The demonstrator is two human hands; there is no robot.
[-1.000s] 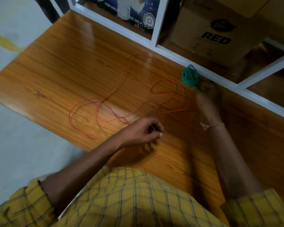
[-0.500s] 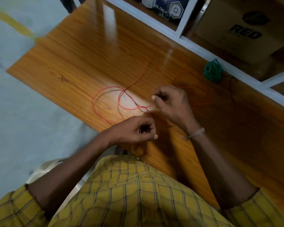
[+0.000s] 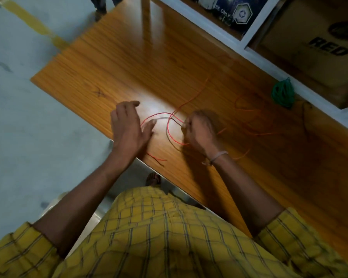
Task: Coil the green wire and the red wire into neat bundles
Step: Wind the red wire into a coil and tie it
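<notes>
The green wire (image 3: 283,94) lies coiled in a small bundle at the table's far edge, against the white shelf frame. The red wire (image 3: 191,100) sprawls loose over the wooden table (image 3: 113,63), with loops between my hands and more strands off to the right. My right hand (image 3: 200,131) is closed, pinching the red wire near the bright patch. My left hand (image 3: 129,125) rests flat with fingers spread, and a loop of the red wire passes by its thumb. One red end lies near the table's front edge.
A white shelf frame (image 3: 255,59) runs along the far side, holding a brown cardboard box (image 3: 313,43) marked RED and a dark blue box (image 3: 235,11). Grey floor (image 3: 28,137) lies to the left. A foot (image 3: 153,179) shows below the table edge.
My left hand has opened and moved up and left onto the table. My right hand has closed on the red wire beside it. The view has shifted, so the green coil sits farther right.
</notes>
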